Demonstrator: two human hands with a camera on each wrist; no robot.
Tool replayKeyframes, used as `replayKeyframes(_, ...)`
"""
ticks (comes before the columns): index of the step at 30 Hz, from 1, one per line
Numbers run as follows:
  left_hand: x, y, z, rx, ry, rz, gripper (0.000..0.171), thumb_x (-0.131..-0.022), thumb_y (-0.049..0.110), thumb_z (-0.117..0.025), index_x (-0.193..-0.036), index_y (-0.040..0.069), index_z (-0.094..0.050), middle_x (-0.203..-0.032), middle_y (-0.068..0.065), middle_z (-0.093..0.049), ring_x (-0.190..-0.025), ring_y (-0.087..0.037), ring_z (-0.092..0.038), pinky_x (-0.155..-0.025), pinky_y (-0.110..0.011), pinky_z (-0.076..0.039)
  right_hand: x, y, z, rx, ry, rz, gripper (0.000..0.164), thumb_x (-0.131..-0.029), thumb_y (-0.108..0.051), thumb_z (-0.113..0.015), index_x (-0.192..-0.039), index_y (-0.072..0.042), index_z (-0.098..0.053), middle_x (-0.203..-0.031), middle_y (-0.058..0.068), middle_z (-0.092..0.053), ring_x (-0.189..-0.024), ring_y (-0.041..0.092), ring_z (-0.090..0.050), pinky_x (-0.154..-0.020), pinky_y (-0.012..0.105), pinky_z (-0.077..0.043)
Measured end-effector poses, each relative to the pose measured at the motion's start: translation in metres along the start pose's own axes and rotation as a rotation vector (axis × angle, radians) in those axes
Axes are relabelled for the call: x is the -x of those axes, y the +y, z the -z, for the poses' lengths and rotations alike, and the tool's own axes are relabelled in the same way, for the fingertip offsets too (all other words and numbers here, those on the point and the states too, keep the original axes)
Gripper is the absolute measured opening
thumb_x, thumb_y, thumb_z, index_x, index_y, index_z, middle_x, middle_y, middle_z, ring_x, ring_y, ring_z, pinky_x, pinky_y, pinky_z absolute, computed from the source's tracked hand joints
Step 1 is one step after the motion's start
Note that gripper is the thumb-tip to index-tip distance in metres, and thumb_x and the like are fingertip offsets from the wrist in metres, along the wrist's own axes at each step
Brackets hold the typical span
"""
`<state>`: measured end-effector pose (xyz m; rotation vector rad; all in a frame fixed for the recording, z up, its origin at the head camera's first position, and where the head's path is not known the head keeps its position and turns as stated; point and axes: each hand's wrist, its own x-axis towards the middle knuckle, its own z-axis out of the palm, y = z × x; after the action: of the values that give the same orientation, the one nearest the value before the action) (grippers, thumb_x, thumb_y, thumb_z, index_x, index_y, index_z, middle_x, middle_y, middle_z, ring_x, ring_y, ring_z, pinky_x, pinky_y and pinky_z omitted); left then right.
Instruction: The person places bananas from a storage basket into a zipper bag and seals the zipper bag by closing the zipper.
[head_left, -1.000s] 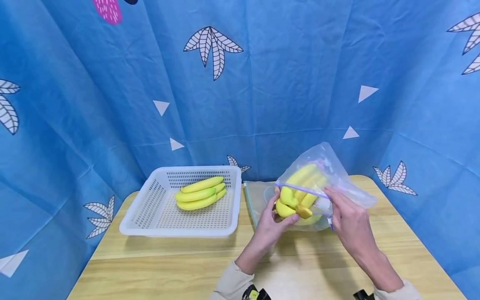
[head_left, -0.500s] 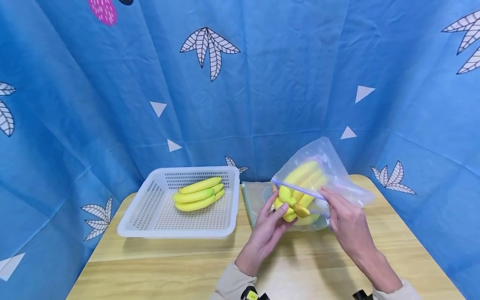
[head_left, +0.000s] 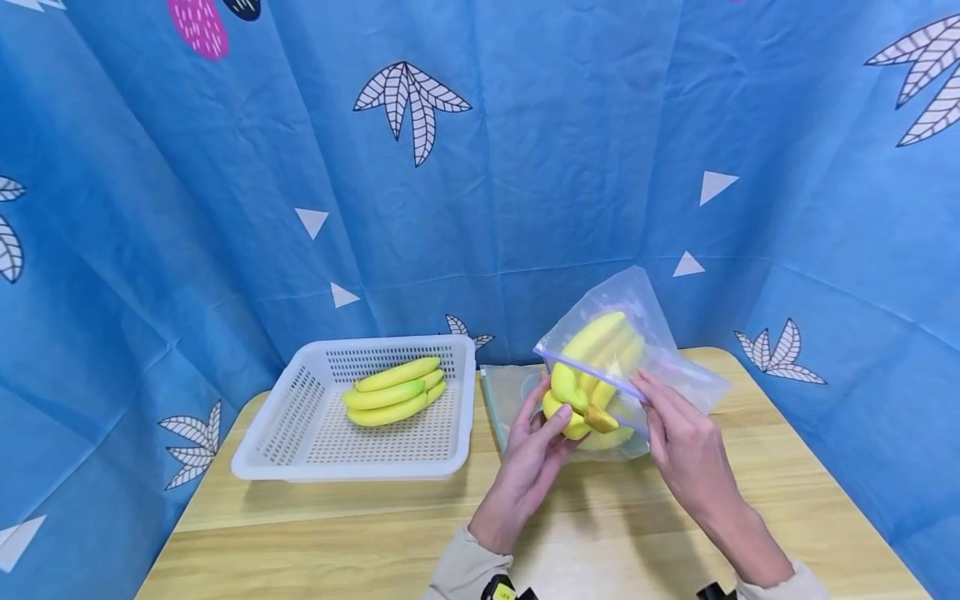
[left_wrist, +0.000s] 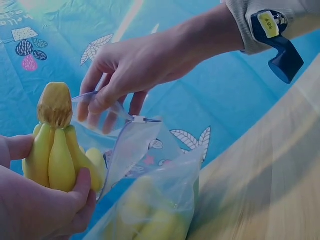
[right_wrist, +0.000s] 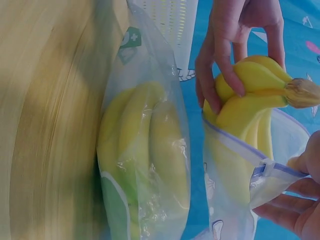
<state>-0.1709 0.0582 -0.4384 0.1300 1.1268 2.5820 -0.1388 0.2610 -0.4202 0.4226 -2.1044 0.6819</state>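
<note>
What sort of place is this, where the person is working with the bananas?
Probably an indoor corner arranged for recording, though I cannot be sure: a patterned blue curtain hangs behind and on both sides of the wooden table, and a dark wrist-worn device is visible.

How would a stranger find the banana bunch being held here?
Above the wooden table, right of the white basket, find the left hand. It grips a banana bunch, its brown stem pointing out of a purple-edged clear bag. Unlike the basket's unbagged bananas or those in the other bag, this bunch is held.
</note>
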Motion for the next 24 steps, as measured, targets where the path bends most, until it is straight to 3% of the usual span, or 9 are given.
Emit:
replayKeyframes(6,0.001,0.001,-0.002,0.014,-0.011,-0.004,0.066,-0.097,0.006,-0.068,-0.156,0.02,-0.043,-0.15,-0.022,-0.043,-0.128,-0.03,-0.056,-0.108,-0.047,-0.047,0.001,0.0,0.003,0.001,0.003,0.001,0.048,-0.084,0.017,-0.066,-0.129,0.0,-0.069,-0.13,0.016,-0.068,-0.113,0.042,-0.066,-0.105,0.005,-0.029)
replayKeyframes(12,0.001,0.002,-0.004,0.016,-0.001,-0.012,0.066,-0.096,0.006,-0.068,-0.156,0.02,-0.043,-0.148,-0.022,-0.043,-0.125,-0.03,-0.057,-0.108,-0.046,-0.048,0.001,0.0,0.005,0.014,0.008,-0.005,0.047,-0.085,0.014,-0.069,-0.13,0.0,-0.069,-0.13,0.016,-0.068,-0.113,0.039,-0.067,-0.098,0.004,-0.038)
replayKeyframes(16,0.002,0.004,-0.005,0.028,-0.003,-0.017,0.067,-0.096,0.005,-0.068,-0.156,0.019,-0.042,-0.148,-0.023,-0.042,-0.123,-0.029,-0.058,-0.108,-0.046,-0.048,0.0,-0.002,0.006,0.006,0.013,-0.011,0.047,-0.086,0.014,-0.069,-0.131,0.0,-0.068,-0.13,0.016,-0.068,-0.114,0.04,-0.067,-0.103,0.005,-0.034)
replayKeyframes(19,0.002,0.006,-0.006,0.03,-0.02,-0.016,0.067,-0.097,0.007,-0.068,-0.157,0.019,-0.041,-0.149,-0.022,-0.042,-0.123,-0.029,-0.059,-0.108,-0.045,-0.047,-0.002,-0.003,0.008,0.004,0.013,-0.003,0.047,-0.086,0.014,-0.069,-0.131,0.0,-0.068,-0.131,0.016,-0.068,-0.115,0.041,-0.066,-0.107,0.009,-0.032)
replayKeyframes(24,0.001,0.008,-0.009,-0.025,-0.056,-0.045,0.066,-0.095,0.008,-0.07,-0.155,0.021,-0.044,-0.148,-0.018,-0.043,-0.123,-0.028,-0.058,-0.106,-0.042,-0.05,-0.006,-0.007,0.015,0.036,0.003,0.015,0.049,-0.088,0.013,-0.068,-0.134,-0.002,-0.066,-0.135,0.016,-0.065,-0.117,0.041,-0.065,-0.108,0.023,-0.04)
